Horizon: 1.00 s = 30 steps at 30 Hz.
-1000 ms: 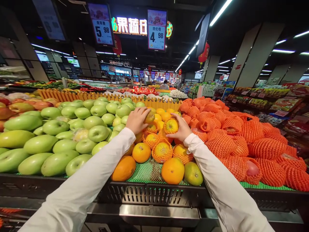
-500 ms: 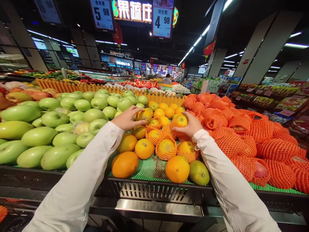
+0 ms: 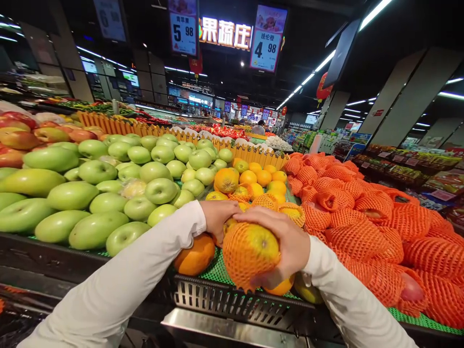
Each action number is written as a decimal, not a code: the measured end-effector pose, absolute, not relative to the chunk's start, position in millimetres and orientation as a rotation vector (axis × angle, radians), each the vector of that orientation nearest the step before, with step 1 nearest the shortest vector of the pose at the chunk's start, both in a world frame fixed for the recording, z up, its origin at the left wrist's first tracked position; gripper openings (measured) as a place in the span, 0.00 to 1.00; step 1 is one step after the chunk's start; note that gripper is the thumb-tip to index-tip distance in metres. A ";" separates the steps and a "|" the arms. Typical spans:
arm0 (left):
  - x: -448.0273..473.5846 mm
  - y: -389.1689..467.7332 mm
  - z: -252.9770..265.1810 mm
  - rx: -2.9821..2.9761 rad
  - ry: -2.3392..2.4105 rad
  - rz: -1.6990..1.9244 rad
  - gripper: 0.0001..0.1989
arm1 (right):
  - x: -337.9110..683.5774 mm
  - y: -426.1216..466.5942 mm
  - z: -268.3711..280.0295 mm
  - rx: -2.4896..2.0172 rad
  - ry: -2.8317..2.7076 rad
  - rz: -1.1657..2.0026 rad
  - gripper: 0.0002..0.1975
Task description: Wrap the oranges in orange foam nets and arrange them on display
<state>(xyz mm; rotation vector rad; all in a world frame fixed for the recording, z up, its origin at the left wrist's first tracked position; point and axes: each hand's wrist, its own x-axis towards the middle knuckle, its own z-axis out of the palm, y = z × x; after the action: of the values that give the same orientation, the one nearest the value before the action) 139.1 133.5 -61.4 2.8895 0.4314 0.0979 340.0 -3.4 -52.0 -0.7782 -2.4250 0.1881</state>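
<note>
My right hand (image 3: 286, 232) is wrapped round an orange in an orange foam net (image 3: 246, 253), held up close over the front of the tray. The orange's bare yellow end shows on its right. Just behind it, my left hand (image 3: 221, 215) is curled over another orange (image 3: 229, 224), of which only a sliver shows; its fingertips are mostly hidden. A large bare orange (image 3: 195, 255) lies below my left wrist. Under my right hand another bare orange (image 3: 281, 286) is partly covered, with a greenish one (image 3: 307, 288) beside it.
Green apples (image 3: 161, 191) are heaped to the left, red apples (image 3: 18, 137) beyond them. Fruits in red foam nets (image 3: 362, 232) pile up on the right. More oranges (image 3: 248, 177) lie farther back. A black slatted tray edge (image 3: 217, 302) runs along the front; price signs (image 3: 268, 38) hang overhead.
Both hands have come nearer and lower, and closer together. My right hand has lifted the netted orange out of the pile. The orange my left hand was touching now lies free at the back.
</note>
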 end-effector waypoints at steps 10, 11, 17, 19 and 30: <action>128.9 148.4 -51.9 2.737 0.466 -0.046 0.34 | 322.8 9.5 -86.5 -1.028 -2.834 0.282 0.44; 128.9 148.4 -51.7 2.731 0.459 -0.044 0.34 | 323.2 9.3 -85.6 -1.025 -2.829 0.297 0.43; 123.1 155.7 -52.5 2.640 0.430 -0.015 0.34 | 322.9 12.8 -74.1 -1.108 -2.767 0.477 0.43; 120.5 160.6 -54.5 2.546 0.450 0.006 0.34 | 322.6 14.8 -72.5 -1.148 -2.767 0.519 0.43; 126.0 160.5 -55.6 2.558 0.491 0.047 0.31 | 322.6 0.7 -71.8 -1.225 -2.715 0.119 0.51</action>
<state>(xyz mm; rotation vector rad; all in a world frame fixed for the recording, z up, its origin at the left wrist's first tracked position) 126.0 160.5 -55.6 2.5578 0.4908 0.0467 322.6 0.7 -71.8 -1.2246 -2.7153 0.1192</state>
